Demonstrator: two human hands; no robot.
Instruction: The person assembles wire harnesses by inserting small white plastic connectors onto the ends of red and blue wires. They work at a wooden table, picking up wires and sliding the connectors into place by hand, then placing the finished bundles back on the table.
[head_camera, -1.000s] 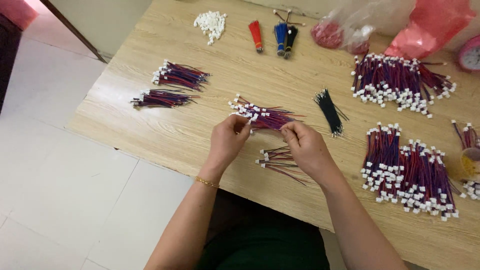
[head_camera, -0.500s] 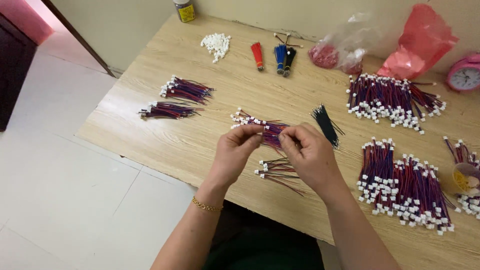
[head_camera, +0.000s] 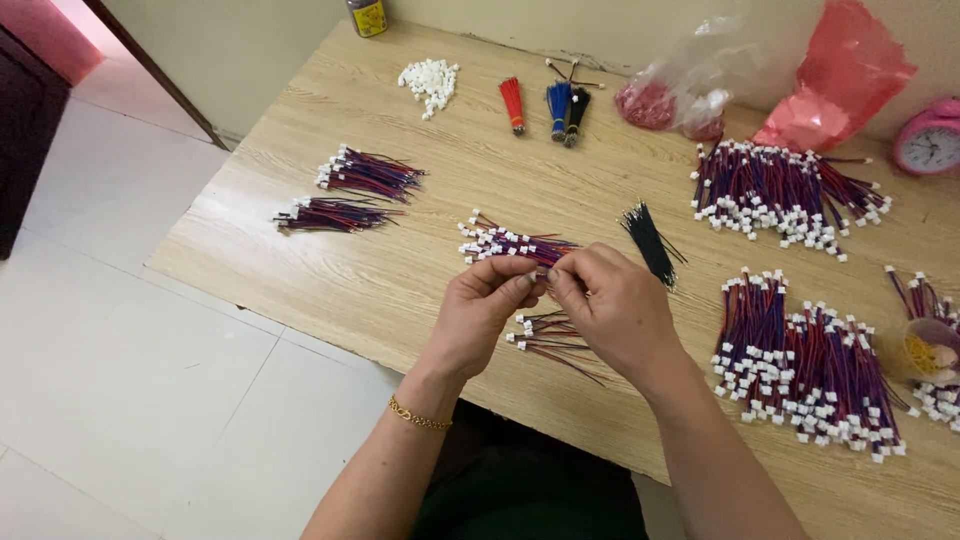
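On the table (head_camera: 330, 290), two hands pinch one wire piece (head_camera: 540, 281).

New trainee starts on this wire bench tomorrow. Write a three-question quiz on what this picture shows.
1. True or false: the left hand and the right hand meet fingertip to fingertip above the wooden table.
2. Which lies just beyond the hands? A) the bundle of red and blue wires with white connectors B) the pink alarm clock C) the pile of loose white connectors
3. What colour is the wire bundle lying alone to the right of the hands?

Key: 1 true; 2 A; 3 black.
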